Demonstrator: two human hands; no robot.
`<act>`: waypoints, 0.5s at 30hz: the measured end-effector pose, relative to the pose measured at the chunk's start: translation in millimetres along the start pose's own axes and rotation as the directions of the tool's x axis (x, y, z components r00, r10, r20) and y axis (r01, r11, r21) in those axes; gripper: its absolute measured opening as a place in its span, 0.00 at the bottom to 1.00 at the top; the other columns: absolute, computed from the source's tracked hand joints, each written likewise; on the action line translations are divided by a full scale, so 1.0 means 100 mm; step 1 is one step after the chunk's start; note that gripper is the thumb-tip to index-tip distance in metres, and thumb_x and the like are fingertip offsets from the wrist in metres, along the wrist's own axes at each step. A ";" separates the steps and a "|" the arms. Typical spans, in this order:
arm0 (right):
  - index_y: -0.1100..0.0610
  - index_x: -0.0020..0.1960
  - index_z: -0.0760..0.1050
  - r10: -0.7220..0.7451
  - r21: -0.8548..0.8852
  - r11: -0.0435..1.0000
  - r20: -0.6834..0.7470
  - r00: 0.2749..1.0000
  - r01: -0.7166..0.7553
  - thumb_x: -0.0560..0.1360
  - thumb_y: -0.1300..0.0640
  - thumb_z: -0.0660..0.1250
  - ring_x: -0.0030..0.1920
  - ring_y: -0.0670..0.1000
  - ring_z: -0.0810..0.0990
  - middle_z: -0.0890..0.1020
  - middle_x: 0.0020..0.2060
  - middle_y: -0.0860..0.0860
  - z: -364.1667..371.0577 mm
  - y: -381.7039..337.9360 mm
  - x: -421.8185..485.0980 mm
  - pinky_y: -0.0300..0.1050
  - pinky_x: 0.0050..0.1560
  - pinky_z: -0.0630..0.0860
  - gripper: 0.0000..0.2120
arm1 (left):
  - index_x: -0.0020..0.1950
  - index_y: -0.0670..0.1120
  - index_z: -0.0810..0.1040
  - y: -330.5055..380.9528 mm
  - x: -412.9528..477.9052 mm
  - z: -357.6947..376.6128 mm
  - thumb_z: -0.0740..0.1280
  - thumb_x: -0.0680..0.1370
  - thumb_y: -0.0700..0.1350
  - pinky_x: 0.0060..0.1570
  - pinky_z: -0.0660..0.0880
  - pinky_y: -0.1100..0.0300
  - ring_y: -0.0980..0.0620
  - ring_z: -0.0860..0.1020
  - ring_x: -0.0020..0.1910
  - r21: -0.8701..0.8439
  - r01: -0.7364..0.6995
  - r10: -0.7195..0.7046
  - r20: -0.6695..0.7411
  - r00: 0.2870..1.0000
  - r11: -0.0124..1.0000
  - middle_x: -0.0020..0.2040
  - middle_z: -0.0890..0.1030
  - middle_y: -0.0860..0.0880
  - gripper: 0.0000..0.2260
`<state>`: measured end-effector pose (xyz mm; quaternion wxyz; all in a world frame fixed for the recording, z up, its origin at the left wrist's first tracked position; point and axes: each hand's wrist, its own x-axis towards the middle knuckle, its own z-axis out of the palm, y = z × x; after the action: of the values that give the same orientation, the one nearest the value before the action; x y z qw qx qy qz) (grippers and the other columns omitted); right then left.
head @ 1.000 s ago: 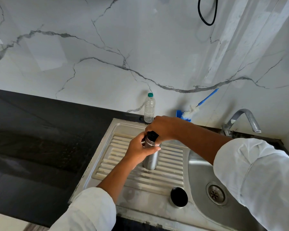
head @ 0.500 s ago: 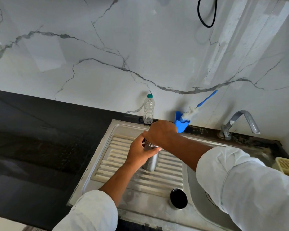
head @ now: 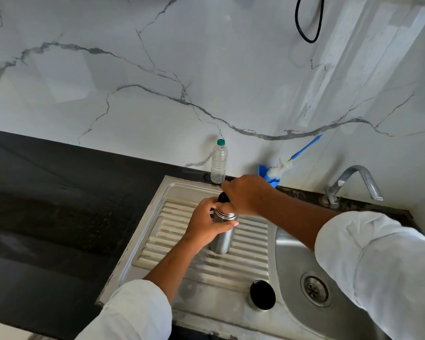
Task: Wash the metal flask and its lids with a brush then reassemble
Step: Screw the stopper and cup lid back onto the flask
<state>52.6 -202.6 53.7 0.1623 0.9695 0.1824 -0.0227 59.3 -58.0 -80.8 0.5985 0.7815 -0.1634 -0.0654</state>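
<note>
The metal flask (head: 221,238) stands upright on the ribbed drainboard (head: 245,263) of the steel sink. My left hand (head: 206,223) grips its upper body. My right hand (head: 247,195) is curled over the black inner lid (head: 223,198) at the flask's mouth, hiding most of it. The outer cap (head: 261,295), metal with a black inside, sits open side up on the drainboard near the front edge. A blue-handled bottle brush (head: 284,163) with white bristles leans against the wall in a blue holder (head: 268,176).
A clear plastic bottle (head: 219,163) with a green cap stands at the wall behind the flask. The sink basin with its drain (head: 314,289) lies to the right, the tap (head: 353,180) behind it. Black countertop (head: 59,204) stretches left.
My right hand has shifted around the top of the flask, and the black lid shows again at its left edge. The flask and my left hand stay in place.
</note>
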 end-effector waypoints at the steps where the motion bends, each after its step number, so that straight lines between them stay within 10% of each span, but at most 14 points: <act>1: 0.56 0.52 0.73 0.111 0.044 0.993 -0.005 0.994 -0.111 0.80 0.33 0.55 0.38 0.55 0.74 0.81 0.42 0.52 0.02 -0.07 0.01 0.48 0.38 0.70 0.26 | 0.57 0.53 0.80 -0.01 -0.01 0.03 0.86 0.64 0.48 0.53 0.77 0.67 0.60 0.81 0.55 -0.007 0.000 0.000 -0.022 1.000 1.000 0.57 0.81 0.53 0.25; 5: 0.55 0.45 0.75 0.413 0.147 0.886 0.178 0.893 -0.439 0.78 0.32 0.55 0.38 0.51 0.76 0.76 0.35 0.50 -0.02 -0.21 0.13 0.48 0.40 0.73 0.27 | 0.59 0.54 0.79 -0.05 0.00 0.08 0.86 0.63 0.49 0.52 0.79 0.65 0.58 0.82 0.54 0.000 -0.012 0.012 -0.041 0.999 1.000 0.56 0.82 0.53 0.28; 9: 0.57 0.49 0.76 0.338 0.345 0.783 0.464 0.819 -0.518 0.81 0.30 0.51 0.37 0.49 0.80 0.80 0.36 0.52 -0.17 -0.04 0.19 0.43 0.43 0.76 0.32 | 0.60 0.54 0.78 -0.05 0.01 0.04 0.85 0.64 0.50 0.52 0.76 0.67 0.60 0.81 0.55 0.035 -0.026 0.026 -0.014 1.000 0.999 0.57 0.81 0.54 0.28; 15: 0.46 0.69 0.71 -0.141 0.358 0.933 0.275 0.951 0.034 0.75 0.42 0.72 0.54 0.50 0.78 0.80 0.57 0.47 -0.20 0.15 0.04 0.49 0.56 0.78 0.25 | 0.60 0.53 0.78 -0.05 0.04 0.01 0.85 0.63 0.53 0.55 0.79 0.60 0.58 0.81 0.55 0.040 -0.013 0.013 0.002 1.000 0.999 0.57 0.80 0.54 0.29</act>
<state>61.5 -208.2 77.3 0.0119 0.9591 0.1926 -0.2070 63.5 -59.7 -85.4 0.5830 0.7923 -0.1702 -0.0589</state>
